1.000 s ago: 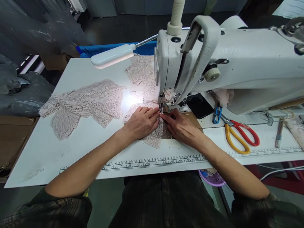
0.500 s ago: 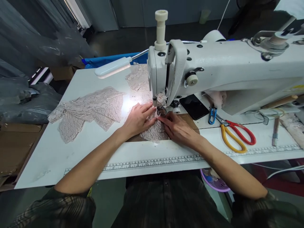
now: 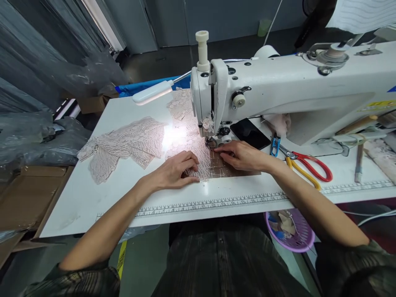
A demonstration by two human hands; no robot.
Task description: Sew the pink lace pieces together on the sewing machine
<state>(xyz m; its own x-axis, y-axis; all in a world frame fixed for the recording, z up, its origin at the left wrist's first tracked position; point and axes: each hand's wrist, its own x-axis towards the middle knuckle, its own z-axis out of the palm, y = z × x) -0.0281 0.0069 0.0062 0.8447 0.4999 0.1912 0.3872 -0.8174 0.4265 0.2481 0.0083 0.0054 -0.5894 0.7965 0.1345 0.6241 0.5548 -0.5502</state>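
Observation:
A piece of pale pink lace fabric (image 3: 202, 160) lies under the needle end of a white sewing machine (image 3: 202, 103), by the presser foot (image 3: 211, 142). My left hand (image 3: 177, 170) rests on its near left part, fingers curled over the lace and thumb by its front edge. Just right of the presser foot, my right hand (image 3: 241, 155) lies on the brown machine bed plate (image 3: 227, 167). Its index finger and thumb stretch toward the lace's right edge, with a small gap between them and nothing visible in it. Another lace piece (image 3: 130, 138) is spread on the left.
Red-and-yellow-handled scissors (image 3: 312, 165), blue thread snips (image 3: 275, 145) and a black phone (image 3: 250, 134) lie right of the machine head. A lit lamp (image 3: 153, 92) hangs over the white table (image 3: 77, 202). Below its front edge is a purple basket (image 3: 305, 243) with scraps.
My left hand has slid back toward me, down the lace to its front edge. My right hand has moved slightly away from the lace to the right. The camera view has shifted.

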